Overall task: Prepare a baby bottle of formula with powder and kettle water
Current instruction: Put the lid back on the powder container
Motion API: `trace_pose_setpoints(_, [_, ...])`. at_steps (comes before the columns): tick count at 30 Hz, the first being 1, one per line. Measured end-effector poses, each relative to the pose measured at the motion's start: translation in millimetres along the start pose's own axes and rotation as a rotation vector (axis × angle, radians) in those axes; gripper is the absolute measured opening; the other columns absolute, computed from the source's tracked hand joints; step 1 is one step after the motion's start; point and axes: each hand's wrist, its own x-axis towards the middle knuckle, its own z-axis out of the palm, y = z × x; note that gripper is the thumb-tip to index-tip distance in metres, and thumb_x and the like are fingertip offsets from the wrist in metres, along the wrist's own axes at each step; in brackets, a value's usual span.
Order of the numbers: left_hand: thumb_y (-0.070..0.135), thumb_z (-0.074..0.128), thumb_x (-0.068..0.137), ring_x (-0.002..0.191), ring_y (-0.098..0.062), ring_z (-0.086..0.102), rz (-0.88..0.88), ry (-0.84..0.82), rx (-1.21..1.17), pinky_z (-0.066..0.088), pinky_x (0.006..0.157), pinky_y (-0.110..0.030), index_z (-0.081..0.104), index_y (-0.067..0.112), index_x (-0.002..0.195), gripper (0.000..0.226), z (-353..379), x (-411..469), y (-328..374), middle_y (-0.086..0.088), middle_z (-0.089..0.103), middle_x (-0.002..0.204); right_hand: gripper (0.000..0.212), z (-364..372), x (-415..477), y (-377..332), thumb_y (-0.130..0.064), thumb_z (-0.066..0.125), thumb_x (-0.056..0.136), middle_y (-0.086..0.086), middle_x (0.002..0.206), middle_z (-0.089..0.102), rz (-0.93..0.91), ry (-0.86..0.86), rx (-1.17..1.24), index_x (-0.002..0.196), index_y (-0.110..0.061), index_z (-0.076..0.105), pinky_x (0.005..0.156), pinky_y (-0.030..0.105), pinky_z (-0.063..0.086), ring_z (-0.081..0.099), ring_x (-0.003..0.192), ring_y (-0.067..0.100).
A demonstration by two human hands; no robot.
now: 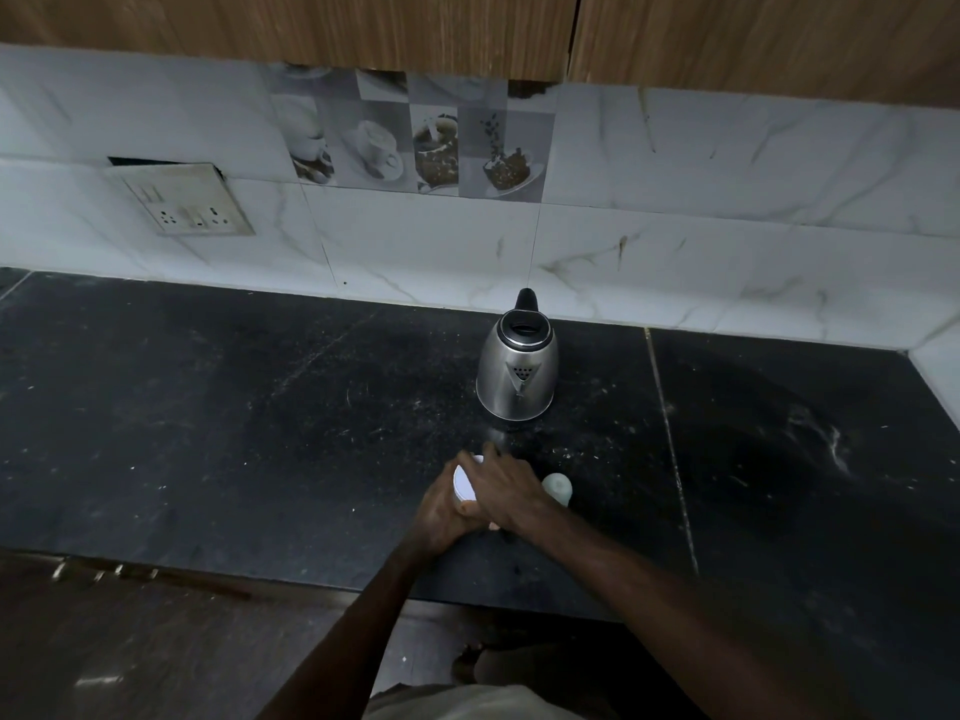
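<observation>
A steel kettle (517,371) with a black lid and handle stands on the dark counter (208,407), its spout facing me. In front of it, both my hands meet on a small container with a white lid (462,483). My left hand (441,511) grips its body from the left. My right hand (506,491) lies over the top, fingers curled round the lid. The container is mostly hidden by my hands. Just right of my right hand stands a pale baby bottle (558,488), partly hidden behind the wrist.
A white marble-tile wall (675,226) backs the counter, with a socket plate (189,205) at the left. Wooden cabinets (363,28) hang above. The counter's front edge (311,589) runs below my hands, with the floor beyond it.
</observation>
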Motion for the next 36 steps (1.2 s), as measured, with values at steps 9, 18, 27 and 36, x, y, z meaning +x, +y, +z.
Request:
trace_pose_setpoints(9, [0.032, 0.105, 0.055, 0.116, -0.001, 0.069, -0.188, 0.124, 0.028, 0.057, 0.102, -0.034, 0.065, 0.026, 0.132, 0.087, 13, 7, -26, 0.012, 0.074, 0.125, 0.069, -21, 10, 11, -0.038, 0.08, 0.08, 0.015, 0.12, 0.059, -0.191, -0.105, -0.141, 0.136, -0.022, 0.043, 0.069, 0.039, 0.043, 0.07, 0.096, 0.039])
trace_pose_setpoints(18, [0.017, 0.102, 0.065, 0.109, 0.014, 0.066, -0.14, 0.105, 0.006, 0.051, 0.094, -0.011, 0.062, 0.037, 0.127, 0.076, 11, 5, -17, 0.027, 0.073, 0.115, 0.065, -27, 8, 18, -0.039, 0.079, 0.083, 0.015, 0.119, 0.059, -0.264, -0.093, -0.183, 0.135, -0.019, 0.044, 0.068, 0.04, 0.041, 0.07, 0.097, 0.037])
trace_pose_setpoints(27, [0.034, 0.106, 0.052, 0.123, 0.007, 0.054, -0.049, 0.073, 0.055, 0.039, 0.108, -0.009, 0.055, 0.034, 0.135, 0.098, 10, 6, -12, 0.027, 0.056, 0.134, 0.089, -19, -22, 10, -0.038, 0.081, 0.085, 0.011, 0.148, 0.045, 0.148, 0.026, -0.002, 0.154, -0.022, 0.028, 0.085, 0.046, 0.053, 0.061, 0.122, 0.035])
trace_pose_setpoints(36, [0.056, 0.091, 0.047, 0.135, -0.02, 0.04, -0.028, 0.075, 0.195, 0.029, 0.114, -0.034, 0.049, 0.017, 0.147, 0.116, 17, -3, -8, 0.005, 0.045, 0.141, 0.043, -8, -98, 72, -0.014, 0.064, 0.084, 0.005, 0.123, 0.061, 0.661, 0.491, 0.424, 0.127, -0.02, 0.062, 0.079, 0.043, 0.055, 0.064, 0.111, 0.032])
